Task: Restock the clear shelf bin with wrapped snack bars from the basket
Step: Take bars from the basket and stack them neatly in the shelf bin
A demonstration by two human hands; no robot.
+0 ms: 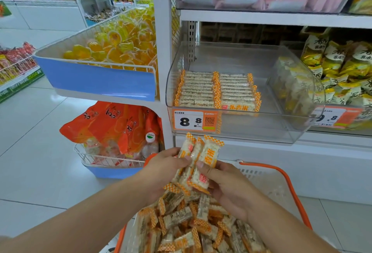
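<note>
- Above the basket [289, 188], both hands are gripping a small fanned bunch of wrapped snack bars [198, 164]: the left hand [163, 169] is pinching the bunch from its left side, and the right hand [225, 186] is clasping it from the right, thumb pressing across the front wrapper.
- Judging by their look, the bars are handling as light, fairly stiff slabs in slick film; holding them across the flat middle, not by the crimped orange-checked ends, is likely giving the surer hold, and hard squeezing could crumble the puffed-grain filling.
- Each bar is showing a pale, bumpy body through clear wrapping, with orange-and-white checked ends and an orange printed label.
- Below the hands, the basket is sitting with its orange rim and pale perforated wall, holding a loose heap of the same bars lying at all angles.
- Ahead and above, the clear shelf bin [237, 125] is standing mostly unfilled; two neat rows of shelved bars [217, 91] are lying flat at its front left, leaving the right side and rear bare.
- An orange price tag [196, 120] is sticking to the bin's front wall.
- To the right, a neighbouring clear bin is holding yellow-and-white packets [342, 65].
</note>
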